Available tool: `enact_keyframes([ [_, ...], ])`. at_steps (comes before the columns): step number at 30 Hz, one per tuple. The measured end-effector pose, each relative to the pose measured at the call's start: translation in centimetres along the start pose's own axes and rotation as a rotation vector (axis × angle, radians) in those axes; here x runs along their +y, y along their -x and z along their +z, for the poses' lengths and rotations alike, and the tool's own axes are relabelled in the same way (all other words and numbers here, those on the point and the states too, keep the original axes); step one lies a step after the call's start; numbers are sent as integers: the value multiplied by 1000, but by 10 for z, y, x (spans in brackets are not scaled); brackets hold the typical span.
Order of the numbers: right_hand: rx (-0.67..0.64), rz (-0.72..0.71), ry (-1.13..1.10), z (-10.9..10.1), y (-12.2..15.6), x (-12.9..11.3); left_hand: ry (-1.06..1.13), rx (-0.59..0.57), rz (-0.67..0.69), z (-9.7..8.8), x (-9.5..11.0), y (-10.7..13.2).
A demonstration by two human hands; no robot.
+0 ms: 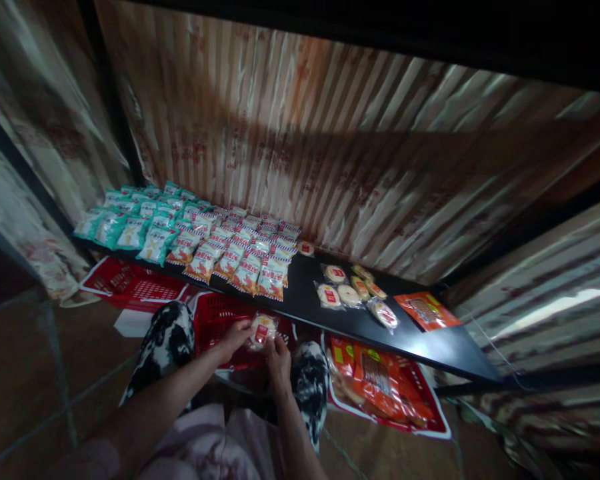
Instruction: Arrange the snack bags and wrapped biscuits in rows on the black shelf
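Note:
Between both hands is a round pastry in a clear wrapper with a red label [262, 331]. My left hand [236, 339] pinches its left edge, and my right hand [279, 360] closes on its lower right side. Directly beneath lies a red basket with a white rim [215, 310], partly hidden by my hands and knees. On the black shelf [300, 293] ahead, similar wrapped pastries [335, 274] lie flat, some with red labels. Beside them are a few yellowish wrapped pieces [361, 288].
Teal snack bags [133, 231] and orange-white snack bags [245, 270] stand in rows at the shelf's left. An orange packet [427, 310] lies at its right. Below are a red basket of orange packets [380, 380] and another red basket [135, 283]. Dark posts and patterned curtains surround the shelf.

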State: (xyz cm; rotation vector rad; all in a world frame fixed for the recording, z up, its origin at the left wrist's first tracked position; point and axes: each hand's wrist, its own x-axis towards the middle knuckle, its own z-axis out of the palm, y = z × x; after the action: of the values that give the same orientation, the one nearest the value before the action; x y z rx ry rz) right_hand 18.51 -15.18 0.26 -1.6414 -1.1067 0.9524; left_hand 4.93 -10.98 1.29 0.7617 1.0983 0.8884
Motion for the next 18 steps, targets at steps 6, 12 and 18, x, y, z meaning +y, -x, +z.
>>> enact_keyframes([
  [6, 56, -46, 2, -17, -10, -14, -91, -12, 76, 17, 20, -4],
  [12, 103, -87, 61, -43, -33, -31, -190, 11, 150, 45, 36, -16],
  [18, 153, -48, 174, -64, -62, -42, -215, 28, 162, 77, 47, -37],
])
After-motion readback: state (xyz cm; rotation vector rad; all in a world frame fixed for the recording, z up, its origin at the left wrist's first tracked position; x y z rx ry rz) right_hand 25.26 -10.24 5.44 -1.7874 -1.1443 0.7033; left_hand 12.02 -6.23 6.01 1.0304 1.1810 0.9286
